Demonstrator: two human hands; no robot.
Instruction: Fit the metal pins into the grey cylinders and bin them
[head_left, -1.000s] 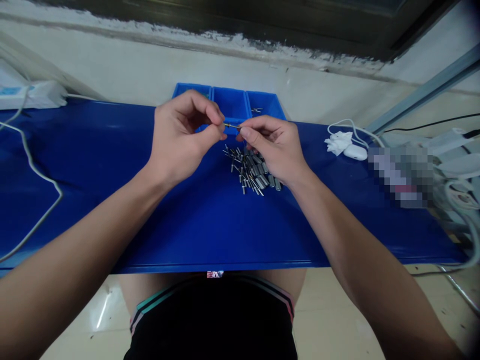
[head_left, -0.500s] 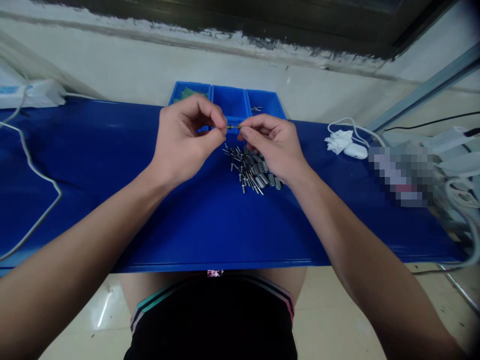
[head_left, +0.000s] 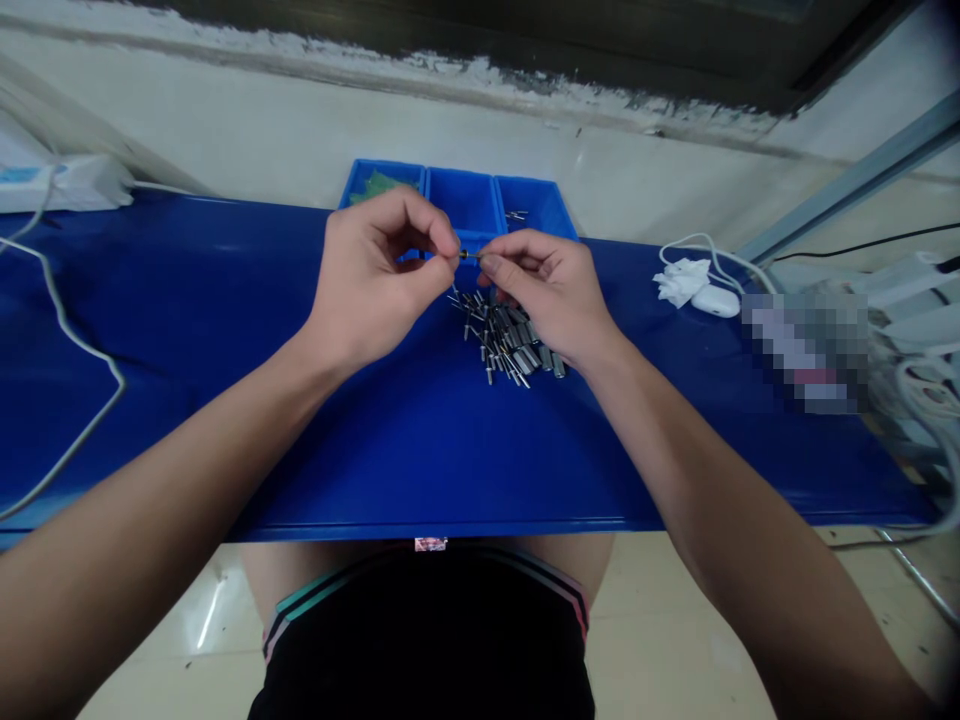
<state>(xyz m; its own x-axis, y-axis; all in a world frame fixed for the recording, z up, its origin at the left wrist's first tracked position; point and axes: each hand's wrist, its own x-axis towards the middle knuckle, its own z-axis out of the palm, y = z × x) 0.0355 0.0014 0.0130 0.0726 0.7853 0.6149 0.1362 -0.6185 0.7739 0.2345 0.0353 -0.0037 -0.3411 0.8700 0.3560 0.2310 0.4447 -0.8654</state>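
My left hand (head_left: 379,275) pinches one end of a small thin metal pin (head_left: 467,254) with a yellow and dark middle. My right hand (head_left: 553,285) grips the other end between thumb and forefinger. The pin lies roughly level between my fingertips, above the table; its ends are hidden by the fingers. Just below the hands is a pile of loose metal parts (head_left: 517,345): thin pins with thicker ends and dark grey cylinders. My right hand hides part of the pile.
Against the wall stand three joined blue bins (head_left: 463,200); the left one holds green pieces, the right one a few pins. White cables and a crumpled tissue (head_left: 682,282) lie on the blue table (head_left: 450,450). A white power strip (head_left: 67,187) is far left.
The pin shows a little less between my fingertips, which are slightly closer together. Both hands stay in almost the same place, and the pile looks unchanged.
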